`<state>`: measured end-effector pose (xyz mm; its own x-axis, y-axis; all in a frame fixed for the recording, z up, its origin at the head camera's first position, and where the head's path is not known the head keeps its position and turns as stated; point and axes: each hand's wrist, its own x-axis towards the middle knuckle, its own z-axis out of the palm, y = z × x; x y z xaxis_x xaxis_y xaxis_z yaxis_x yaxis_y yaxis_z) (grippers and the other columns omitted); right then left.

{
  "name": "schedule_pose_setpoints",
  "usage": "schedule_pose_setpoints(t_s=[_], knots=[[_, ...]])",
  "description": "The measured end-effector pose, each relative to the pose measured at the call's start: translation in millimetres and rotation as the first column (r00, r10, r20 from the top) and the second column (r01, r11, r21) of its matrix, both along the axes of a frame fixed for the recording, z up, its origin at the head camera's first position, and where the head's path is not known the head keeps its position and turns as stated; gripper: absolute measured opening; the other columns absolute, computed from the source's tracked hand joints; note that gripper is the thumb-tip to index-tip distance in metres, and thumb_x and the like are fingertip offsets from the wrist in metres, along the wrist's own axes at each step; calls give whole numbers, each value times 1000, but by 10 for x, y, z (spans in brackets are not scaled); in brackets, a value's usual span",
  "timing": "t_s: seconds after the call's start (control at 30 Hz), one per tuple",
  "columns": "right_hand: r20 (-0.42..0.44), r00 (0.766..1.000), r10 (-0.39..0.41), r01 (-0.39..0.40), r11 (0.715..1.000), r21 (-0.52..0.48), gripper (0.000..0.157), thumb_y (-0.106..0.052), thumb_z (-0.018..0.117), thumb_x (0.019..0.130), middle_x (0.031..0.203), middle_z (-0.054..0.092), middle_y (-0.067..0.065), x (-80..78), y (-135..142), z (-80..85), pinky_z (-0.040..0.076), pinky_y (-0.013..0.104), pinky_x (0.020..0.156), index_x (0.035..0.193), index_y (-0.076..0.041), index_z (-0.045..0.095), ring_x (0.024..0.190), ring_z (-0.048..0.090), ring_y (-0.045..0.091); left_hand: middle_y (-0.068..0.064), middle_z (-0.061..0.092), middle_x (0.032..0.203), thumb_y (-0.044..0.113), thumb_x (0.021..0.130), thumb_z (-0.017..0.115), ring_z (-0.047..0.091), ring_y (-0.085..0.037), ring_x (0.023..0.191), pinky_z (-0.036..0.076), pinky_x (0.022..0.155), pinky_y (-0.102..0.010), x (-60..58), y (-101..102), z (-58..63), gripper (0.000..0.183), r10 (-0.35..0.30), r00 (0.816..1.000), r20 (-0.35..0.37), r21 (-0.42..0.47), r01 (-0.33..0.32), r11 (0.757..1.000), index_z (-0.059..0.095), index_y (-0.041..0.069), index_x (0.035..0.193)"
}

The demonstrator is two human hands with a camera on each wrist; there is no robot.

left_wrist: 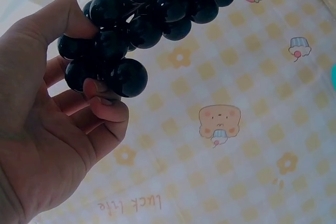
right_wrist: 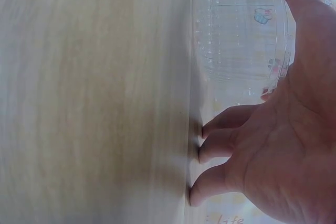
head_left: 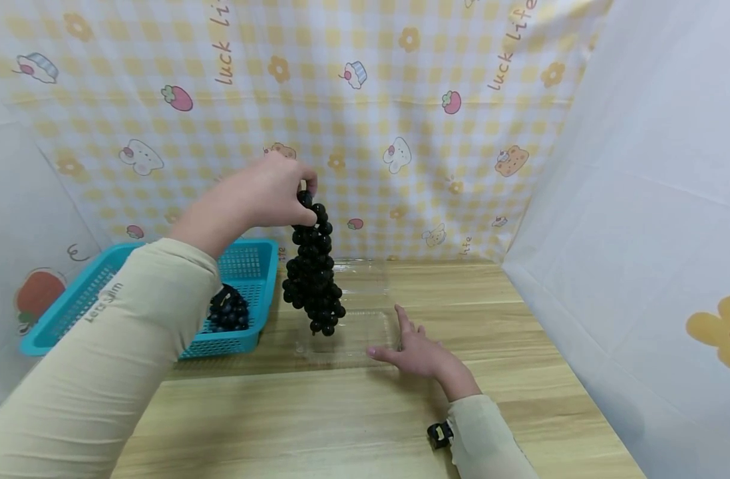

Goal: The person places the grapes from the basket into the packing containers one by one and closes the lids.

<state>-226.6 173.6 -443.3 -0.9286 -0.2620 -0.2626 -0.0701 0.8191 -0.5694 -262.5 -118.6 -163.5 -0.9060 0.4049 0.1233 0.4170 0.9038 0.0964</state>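
Observation:
A long bunch of dark grapes (head_left: 313, 273) hangs from my left hand (head_left: 275, 189), which pinches it at the top end. In the left wrist view, the thumb and fingers of that hand (left_wrist: 58, 114) curl round the uppermost grapes (left_wrist: 128, 77). Below the bunch, a clear plastic box (head_left: 359, 332) lies with its lid (head_left: 361, 276) folded back. My right hand (head_left: 421, 352) is spread at the box's right side. In the right wrist view, several of its fingertips (right_wrist: 197, 195) rest on the table beside the clear box (right_wrist: 239, 40).
A blue basket (head_left: 265, 286) stands at the left, partly hidden by my left arm, with another dark bunch (head_left: 228, 309) in it. A small black object (head_left: 439, 436) shows beside my right sleeve. A patterned cloth (head_left: 365, 120) hangs behind the wooden table (head_left: 269, 426).

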Motion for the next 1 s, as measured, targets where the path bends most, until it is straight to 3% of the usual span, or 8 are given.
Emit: schedule_pose_setpoints(t_s=[0.1, 0.4, 0.73, 1.0], knots=[[1, 1000, 0, 0, 1000, 0, 127, -86, 62, 86, 177, 18, 20, 0, 0, -3, 12, 85, 121, 173, -24, -7, 161, 12, 56, -2, 52, 72, 29, 91, 75, 52, -21, 67, 44, 64, -35, -7, 25, -43, 27, -14, 1000, 24, 0, 14, 1000, 69, 12, 111], [3, 1000, 0, 0, 1000, 4, 128, -87, 61, 86, 177, 19, 19, -1, 10, -3, 8, 86, 121, 173, -24, -8, 162, 11, 54, -1, 50, 69, 24, 91, 76, 48, -17, 59, 43, 62, -33, -76, 77, -200, 22, -51, 997, 57, -18, 52, 998, 68, 9, 106], [3, 1000, -5, 5, 1000, 0, 127, -87, 61, 86, 178, 18, 19, 6, 11, -4, 9, 85, 122, 173, -25, -8, 162, 11, 54, -2, 50, 71, 26, 93, 75, 47, -18, 62, 41, 63, -33, -128, 50, -119, 23, -30, 998, 53, -30, 31, 999, 69, 10, 108], [8, 1000, -1, 1, 1000, 3, 128, -88, 60, 85, 178, 16, 18, 8, 11, -9, 7, 84, 122, 172, -26, -10, 163, 9, 53, -1, 50, 71, 27, 92, 76, 45, -16, 60, 41, 62, -32, -156, 28, -149, 23, -21, 997, 71, -69, 26, 997, 69, 10, 106]])
